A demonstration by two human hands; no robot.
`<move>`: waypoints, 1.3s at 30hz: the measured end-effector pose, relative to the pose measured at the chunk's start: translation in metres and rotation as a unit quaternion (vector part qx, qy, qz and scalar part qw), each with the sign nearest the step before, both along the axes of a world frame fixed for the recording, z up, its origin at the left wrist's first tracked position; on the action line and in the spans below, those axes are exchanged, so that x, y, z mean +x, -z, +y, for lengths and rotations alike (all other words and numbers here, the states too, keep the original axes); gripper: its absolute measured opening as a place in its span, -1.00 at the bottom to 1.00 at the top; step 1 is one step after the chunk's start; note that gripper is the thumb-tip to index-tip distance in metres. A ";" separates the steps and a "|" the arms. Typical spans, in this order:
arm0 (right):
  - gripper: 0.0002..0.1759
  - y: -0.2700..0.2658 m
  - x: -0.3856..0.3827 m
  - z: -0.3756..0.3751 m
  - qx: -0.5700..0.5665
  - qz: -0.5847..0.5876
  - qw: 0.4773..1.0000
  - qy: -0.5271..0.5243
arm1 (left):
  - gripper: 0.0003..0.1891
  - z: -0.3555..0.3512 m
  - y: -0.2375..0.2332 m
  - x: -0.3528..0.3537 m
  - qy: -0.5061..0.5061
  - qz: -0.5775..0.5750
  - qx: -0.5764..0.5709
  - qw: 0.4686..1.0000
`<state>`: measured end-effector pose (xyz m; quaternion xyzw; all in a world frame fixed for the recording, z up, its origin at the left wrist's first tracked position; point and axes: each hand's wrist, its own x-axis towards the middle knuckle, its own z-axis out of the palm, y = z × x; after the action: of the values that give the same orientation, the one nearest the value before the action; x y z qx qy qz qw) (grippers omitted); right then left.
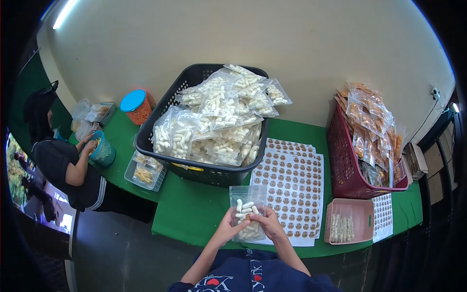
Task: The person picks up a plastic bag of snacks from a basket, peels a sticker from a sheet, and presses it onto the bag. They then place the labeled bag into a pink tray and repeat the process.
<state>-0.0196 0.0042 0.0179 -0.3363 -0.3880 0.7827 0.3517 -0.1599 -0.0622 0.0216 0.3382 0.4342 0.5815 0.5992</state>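
Clear plastic shows me the white sticks inside the bag (247, 210), which is held upright at the tabletop's (187, 214) near edge, in front of the black basket (214, 179) and overlapping the label sheets (296, 187). My worry is the small reddish-brown label (250, 218) between the thumbs: the lumpy contents could leave it creased or crooked, and hard thumb pressure might crack a stick. I cannot tell whether the bag's top is sealed; if it isn't, tipping could spill the contents. A knock to the heaped basket might also send its overhanging packets sliding.

From my end, the left hand (227, 228) and the right hand (270, 225) are both closed on the bag's sides, thumbs in front and nearly meeting, most other fingers hidden behind. The bare forearms converge from below, wrists close to the bag.
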 end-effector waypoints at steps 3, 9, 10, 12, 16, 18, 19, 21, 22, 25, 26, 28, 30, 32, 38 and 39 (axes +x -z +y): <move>-0.77 -0.004 -0.002 -0.003 0.072 -0.033 0.997 0.014 | -0.65 0.002 -0.005 0.002 -0.032 -0.032 -0.044 0.998; -0.80 -0.004 -0.006 -0.006 0.076 -0.057 0.994 0.059 | -0.65 0.000 -0.008 -0.002 -0.009 0.000 -0.007 1.000; -0.81 -0.005 -0.007 -0.006 0.068 -0.052 0.994 0.062 | -0.65 -0.001 -0.006 -0.004 -0.007 -0.002 -0.006 1.000; -0.78 -0.002 -0.007 -0.005 0.050 -0.050 0.996 0.054 | -0.64 -0.003 0.002 -0.007 -0.002 -0.004 -0.003 1.000; -0.57 0.001 -0.006 -0.002 0.060 -0.074 0.995 0.013 | -0.65 -0.003 0.006 -0.010 -0.015 -0.040 -0.028 0.999; -0.46 0.001 -0.005 -0.004 0.098 -0.103 0.990 -0.027 | -0.68 -0.002 0.006 -0.012 -0.023 -0.077 -0.057 0.995; -0.41 0.006 -0.004 -0.004 0.122 -0.120 0.984 -0.056 | -0.69 -0.002 0.008 -0.013 -0.021 -0.047 -0.060 0.997; -0.41 0.005 -0.007 -0.007 0.130 -0.100 0.985 -0.058 | -0.73 0.000 0.015 -0.018 -0.019 0.013 -0.065 0.998; -0.43 0.006 -0.006 -0.007 0.115 -0.089 0.988 -0.051 | -0.74 0.001 0.016 -0.019 -0.018 0.020 -0.065 0.998; -0.49 0.009 -0.006 -0.006 0.079 -0.074 0.993 -0.042 | -0.75 0.004 0.017 -0.025 -0.018 0.039 -0.068 0.997; -0.51 0.004 -0.004 -0.004 0.073 -0.083 0.993 -0.043 | -0.75 0.005 0.019 -0.029 -0.014 0.045 -0.071 0.996; -0.54 0.003 -0.003 -0.003 0.068 -0.086 0.993 -0.034 | -0.75 0.009 0.014 -0.029 -0.027 0.025 -0.058 0.998; -0.57 0.008 -0.004 -0.002 0.072 -0.077 0.994 -0.015 | -0.75 0.012 0.004 -0.023 -0.061 -0.026 -0.024 0.997; -0.57 0.008 -0.005 -0.003 0.087 -0.076 0.993 0.013 | -0.75 0.011 -0.004 -0.018 -0.057 -0.010 -0.032 0.998; -0.67 0.000 -0.017 -0.006 0.119 -0.097 0.982 0.107 | -0.70 0.008 0.013 -0.003 -0.024 0.030 -0.040 0.998; -0.71 -0.001 -0.018 -0.006 0.121 -0.109 0.979 0.125 | -0.71 0.009 0.019 -0.001 -0.023 0.029 -0.039 0.999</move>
<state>-0.0373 -0.0022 0.0193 -0.4202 -0.4711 0.6384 0.4404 -0.1607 -0.0537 0.0029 0.3215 0.4816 0.5673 0.5855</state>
